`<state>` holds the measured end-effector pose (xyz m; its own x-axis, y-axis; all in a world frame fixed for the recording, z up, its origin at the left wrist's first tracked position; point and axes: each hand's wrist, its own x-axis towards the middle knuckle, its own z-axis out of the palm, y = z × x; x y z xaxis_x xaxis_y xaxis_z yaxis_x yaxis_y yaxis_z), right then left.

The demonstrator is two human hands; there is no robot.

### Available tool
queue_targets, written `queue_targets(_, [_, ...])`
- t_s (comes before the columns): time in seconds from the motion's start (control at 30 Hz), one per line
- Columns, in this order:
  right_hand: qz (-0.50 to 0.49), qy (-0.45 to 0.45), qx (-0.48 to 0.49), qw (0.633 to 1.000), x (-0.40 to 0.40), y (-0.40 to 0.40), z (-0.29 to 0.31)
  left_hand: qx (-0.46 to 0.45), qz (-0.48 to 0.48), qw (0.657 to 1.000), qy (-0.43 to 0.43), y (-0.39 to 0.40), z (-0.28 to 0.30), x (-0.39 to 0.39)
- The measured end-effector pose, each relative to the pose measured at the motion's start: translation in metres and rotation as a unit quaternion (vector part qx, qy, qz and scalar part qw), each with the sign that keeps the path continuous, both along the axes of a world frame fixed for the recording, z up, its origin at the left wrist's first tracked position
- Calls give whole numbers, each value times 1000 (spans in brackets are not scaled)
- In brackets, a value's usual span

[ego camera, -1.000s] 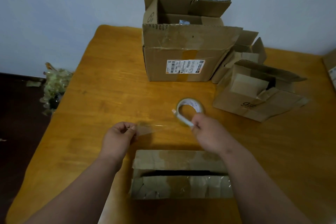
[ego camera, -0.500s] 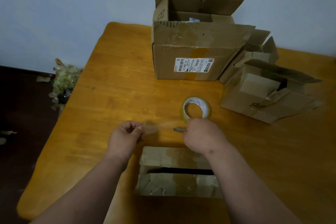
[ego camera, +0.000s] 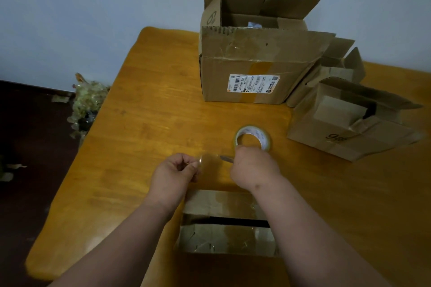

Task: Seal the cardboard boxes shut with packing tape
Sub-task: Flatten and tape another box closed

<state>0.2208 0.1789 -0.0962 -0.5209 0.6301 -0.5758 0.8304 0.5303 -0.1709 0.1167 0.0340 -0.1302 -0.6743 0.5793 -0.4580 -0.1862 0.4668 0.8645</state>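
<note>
A small cardboard box point(ego camera: 224, 202) lies nearest me, its two top flaps folded down with a dark slot between them. Just beyond it my left hand point(ego camera: 173, 175) pinches the end of a strip of clear tape point(ego camera: 210, 161). My right hand point(ego camera: 253, 169) grips a small blade point(ego camera: 226, 158) whose tip points left at the strip. The roll of clear packing tape point(ego camera: 253, 137) lies on the table right behind my right hand. A large open box point(ego camera: 254, 65) with a shipping label stands at the back.
Two smaller open boxes sit to the right of the large one, one marked "9#" point(ego camera: 345, 130) and another point(ego camera: 333, 70) behind it. The wooden table point(ego camera: 144, 105) ends at the left. A heap of crumpled tape scraps point(ego camera: 87, 102) lies on the dark floor.
My hands have come closer together, so the tape strip between them is shorter. My right hand turned over the blade and moved left, in front of the roll.
</note>
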Motion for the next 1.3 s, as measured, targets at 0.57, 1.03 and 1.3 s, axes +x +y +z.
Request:
queue_targets(0.57, [-8,4,-13,1000,-14,-2,-17,-1,-87,996,9,12,11,12])
queue_targets(1.03, [1,30,-66,997,-21,6,-33,18,53,998,-40,2,-11,-25])
queue_targets(1.3, [-91,40,-89,991,-22,9,-44,-16,124,992,-29,-14,-24,-38])
